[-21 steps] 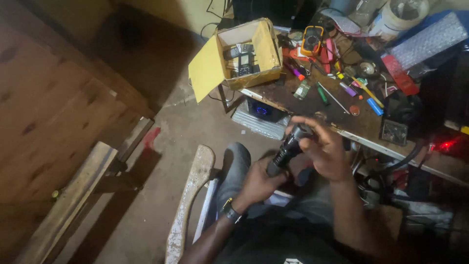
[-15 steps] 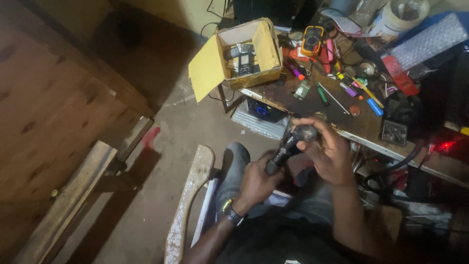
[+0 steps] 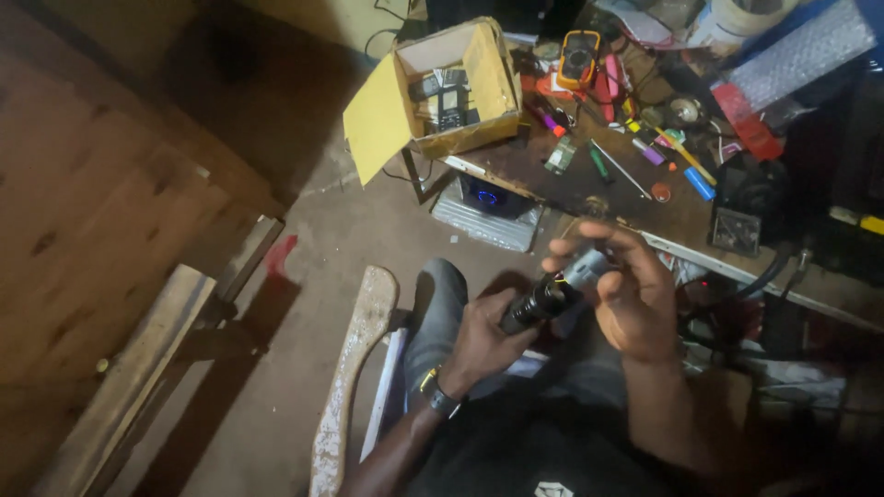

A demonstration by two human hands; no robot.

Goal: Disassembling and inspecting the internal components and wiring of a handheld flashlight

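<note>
My left hand [image 3: 483,339] grips the black barrel of a flashlight [image 3: 539,306] over my lap. A grey end piece [image 3: 586,267], with thin wires showing where it meets the barrel, sits at the upper end of the flashlight. My right hand [image 3: 626,294] has its fingertips on that grey piece, with the other fingers spread. A watch is on my left wrist. Both hands are just in front of the edge of the wooden workbench [image 3: 552,179].
An open cardboard box [image 3: 433,97] with dark parts stands on the bench's left end. A yellow multimeter [image 3: 578,57], screwdrivers, pens and small parts crowd the bench. A silver device [image 3: 488,212] lies under it. Wooden planks [image 3: 354,368] lie on the concrete floor at left.
My right hand's fingers have opened out around the grey end piece, which now shows more plainly beyond the barrel. The left hand keeps its grip.
</note>
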